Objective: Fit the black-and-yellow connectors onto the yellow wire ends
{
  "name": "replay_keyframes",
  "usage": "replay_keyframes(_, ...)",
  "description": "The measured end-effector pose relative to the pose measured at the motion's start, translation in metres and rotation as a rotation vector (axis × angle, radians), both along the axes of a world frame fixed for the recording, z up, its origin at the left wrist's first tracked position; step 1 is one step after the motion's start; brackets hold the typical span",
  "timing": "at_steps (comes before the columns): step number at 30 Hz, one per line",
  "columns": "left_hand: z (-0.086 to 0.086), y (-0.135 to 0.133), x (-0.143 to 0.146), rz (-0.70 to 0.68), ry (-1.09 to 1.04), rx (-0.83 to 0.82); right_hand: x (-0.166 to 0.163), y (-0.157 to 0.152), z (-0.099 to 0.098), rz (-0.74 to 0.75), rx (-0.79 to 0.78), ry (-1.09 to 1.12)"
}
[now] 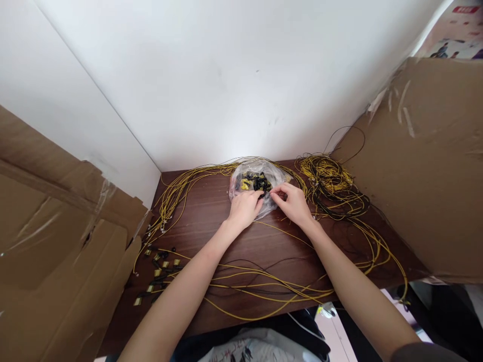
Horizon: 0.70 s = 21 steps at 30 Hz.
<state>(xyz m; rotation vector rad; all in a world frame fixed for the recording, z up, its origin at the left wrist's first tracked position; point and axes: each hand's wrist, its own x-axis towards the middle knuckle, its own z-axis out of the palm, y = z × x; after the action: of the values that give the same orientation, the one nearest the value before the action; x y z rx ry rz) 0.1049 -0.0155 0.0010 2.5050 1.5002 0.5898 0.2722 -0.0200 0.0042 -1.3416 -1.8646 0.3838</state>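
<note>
A clear plastic bag lies open near the back of the brown table, with small black and yellow pieces inside it. My left hand rests over the bag's front left part, fingers curled in at the near edge of the pieces. What its fingertips grip is too small to name. Just to the right, my right hand is closed in a pinch close to the left fingertips. Whatever sits in that pinch is hidden. A single yellow wire runs over the table below both hands.
Long yellow wires curve along the left and back. A tangled wire heap sits at the back right. More wires cross the front, ending in black-and-yellow connectors at left. Cardboard stands on both sides; a white wall rises behind.
</note>
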Motion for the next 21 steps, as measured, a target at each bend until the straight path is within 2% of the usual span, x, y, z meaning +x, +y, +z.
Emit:
replay_keyframes(9, 0.0040, 0.0012, 0.0046, 0.112, 0.037, -0.061, -0.0032, -0.0010, -0.0024, 0.069, -0.044, -0.050)
replay_keyframes(15, 0.0040, 0.0046, 0.0049, 0.169, -0.126, -0.159, -0.0045, -0.0022, -0.0029, 0.104, -0.045, -0.073)
replay_keyframes(21, -0.0029, 0.0069, -0.0010, 0.111, -0.348, -0.165, -0.0054, -0.0041, 0.0007, 0.049, 0.021, -0.026)
